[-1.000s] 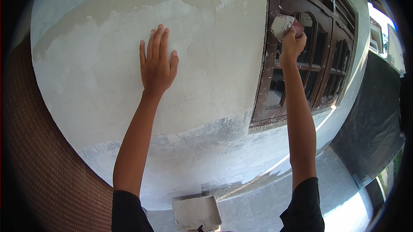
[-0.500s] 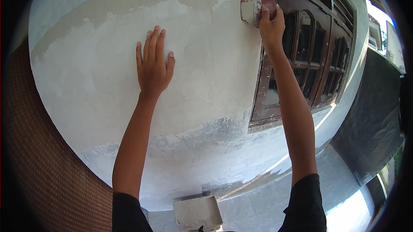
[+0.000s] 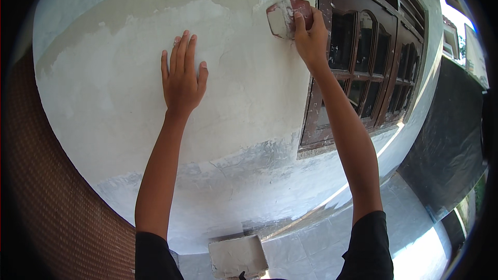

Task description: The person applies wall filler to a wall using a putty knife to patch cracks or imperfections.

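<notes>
My left hand [image 3: 182,75] lies flat against the pale plastered wall [image 3: 119,108], fingers stretched upward and thumb apart. In my right hand [image 3: 312,41] is a reddish-brown putty spreader [image 3: 289,18], pinched between thumb and fingers. Whitish putty coats much of the spreader's face and left part. It is up at the wall, just left of the window frame's upper part; whether its edge touches the wall I cannot tell. Smooth beige patches and rougher grey patches show on the wall around both hands.
A dark brown wooden window [image 3: 365,67] with glass panes fills the wall's right side. Below stands a rectangular tub [image 3: 237,256] coated with putty, on grey floor tiles [image 3: 316,238]. A woven brown panel [image 3: 62,186] runs along the left, a black sheet [image 3: 441,145] hangs at right.
My right hand and the putty spreader have moved left, off the window frame's edge and onto the wall, and the spreader has tilted. My left hand stays flat in nearly the same place.
</notes>
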{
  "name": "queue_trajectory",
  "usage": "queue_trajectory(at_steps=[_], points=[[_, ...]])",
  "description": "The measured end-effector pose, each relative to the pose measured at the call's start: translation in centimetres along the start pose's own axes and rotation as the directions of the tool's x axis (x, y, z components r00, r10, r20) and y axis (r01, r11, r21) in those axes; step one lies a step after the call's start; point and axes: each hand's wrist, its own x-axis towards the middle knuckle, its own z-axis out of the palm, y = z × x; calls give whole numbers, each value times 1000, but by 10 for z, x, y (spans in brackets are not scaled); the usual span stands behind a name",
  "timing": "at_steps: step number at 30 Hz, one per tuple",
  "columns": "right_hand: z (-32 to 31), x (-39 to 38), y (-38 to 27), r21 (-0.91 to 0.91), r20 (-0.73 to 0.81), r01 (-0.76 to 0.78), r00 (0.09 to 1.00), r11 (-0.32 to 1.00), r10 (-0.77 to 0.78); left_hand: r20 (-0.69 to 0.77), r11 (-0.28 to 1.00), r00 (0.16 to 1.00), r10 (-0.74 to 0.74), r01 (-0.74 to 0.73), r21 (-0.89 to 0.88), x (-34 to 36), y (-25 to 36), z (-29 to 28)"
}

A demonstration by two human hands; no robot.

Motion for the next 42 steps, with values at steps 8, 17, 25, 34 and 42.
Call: queue_trajectory(at_steps=[8, 17, 25, 34, 42], points=[[-36, 3, 9, 180, -312, -268, 897, 946, 314, -21, 1000, 1000, -20, 20, 15, -2, 3, 0], [-16, -7, 2, -31, -47, -64, 997, 997, 63, -4, 1000, 1000, -22, 22, 13, -2, -1, -2], [-40, 7, 22, 220, -260, -271, 910, 937, 324, -33, 999, 999, -22, 23, 37, -4, 3, 2], [5, 21, -12, -63, -49, -51, 998, 997, 48, -5, 1000, 1000, -20, 20, 15, -4, -1, -1], [-27, 42, 5, 185, -370, -347, 842, 919, 392, -25, 999, 999, -31, 32, 39, -3, 6, 3]])
